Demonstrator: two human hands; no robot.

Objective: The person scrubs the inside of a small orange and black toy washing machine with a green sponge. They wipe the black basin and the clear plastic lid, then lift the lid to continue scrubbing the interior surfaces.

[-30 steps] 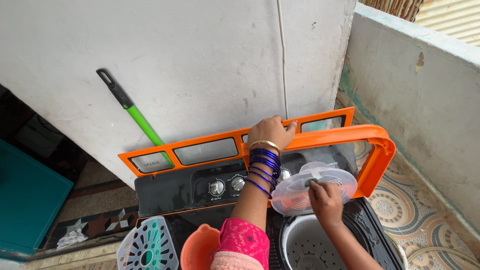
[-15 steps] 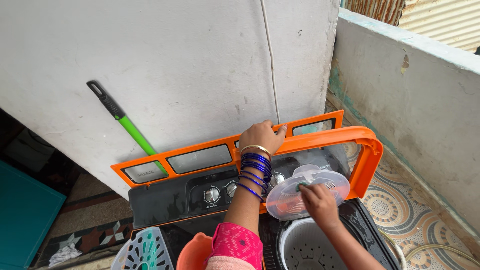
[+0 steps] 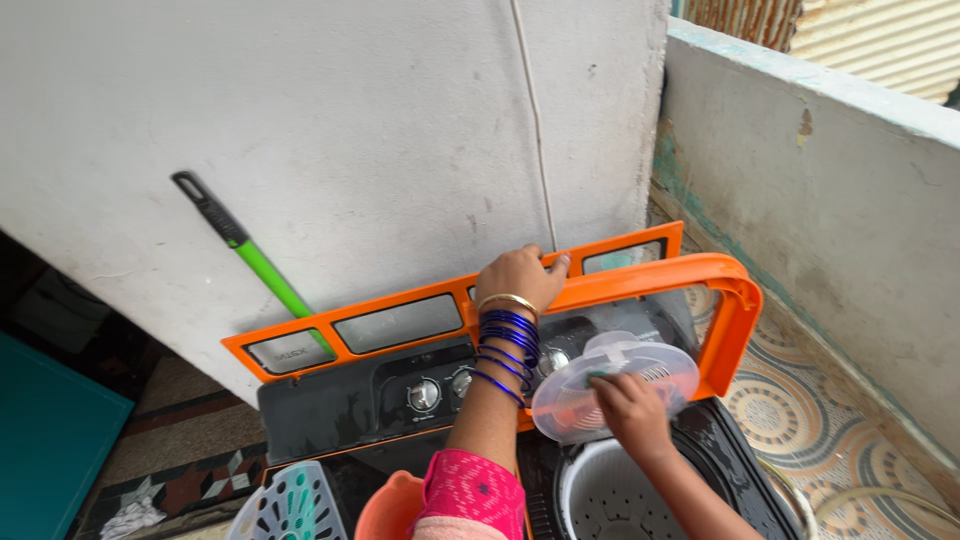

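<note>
- Disc [image 3: 615, 385]: clear round plastic cover, propped tilted above the spin tub [image 3: 610, 500], leaning toward the raised orange lid [image 3: 725, 330].
- Right hand [image 3: 625, 410]: fingers curled, pressing a small green scrubber against the disc face; scrubber mostly hidden under the fingertips.
- Left hand [image 3: 520, 275]: closed over the top edge of the orange lid frame, gripping it; blue bangles [image 3: 508, 345] on the wrist, pink sleeve [image 3: 470, 495] below.
- Washer: black control panel [image 3: 400, 395] with knobs, wet black top deck, white perforated tub open at right.
- Orange bowl [image 3: 390, 510] and a pale slotted disc [image 3: 290, 510] at bottom edge.
- Room: white plaster wall [image 3: 350, 120], cable running down it, green-handled mop [image 3: 250, 255] leaning behind the lid, patterned tile floor [image 3: 800, 400], low wall at right.
</note>
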